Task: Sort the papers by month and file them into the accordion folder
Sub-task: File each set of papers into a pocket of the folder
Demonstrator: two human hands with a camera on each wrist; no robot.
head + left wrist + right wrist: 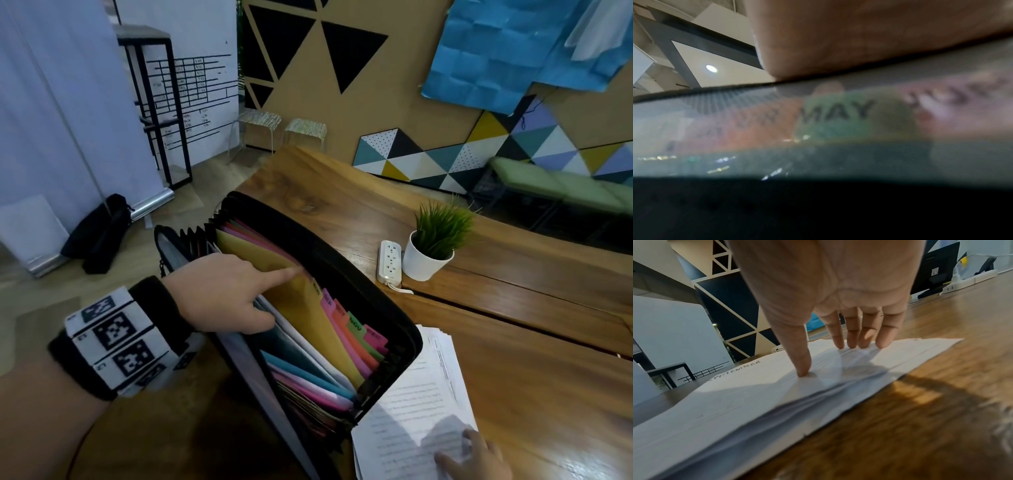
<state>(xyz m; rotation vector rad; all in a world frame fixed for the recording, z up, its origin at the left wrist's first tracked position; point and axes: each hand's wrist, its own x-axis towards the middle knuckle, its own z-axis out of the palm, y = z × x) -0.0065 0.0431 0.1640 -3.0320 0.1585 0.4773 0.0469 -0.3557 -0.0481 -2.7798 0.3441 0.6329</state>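
Note:
A black accordion folder (363,270) stands open on the wooden table (534,387), with coloured dividers and month tabs from AUG to DEC showing. My left hand (284,296) reaches into it, the straight index finger pressing the yellow divider (308,318) back and the thumb against white sheets in front. The other fingers are hidden. In the left wrist view the palm (859,40) lies on the folder's front, with a MAY tab (836,112) showing through. My right hand (476,455) (834,360) rests flat, fingers straight, on the paper stack (418,404) (735,402), whose top sheet reads September.
A potted plant (435,246) in a white pot and a white power strip (388,262) stand behind the folder on the table. The table's left edge runs just beside the folder. A black bag (99,233) lies on the floor to the left.

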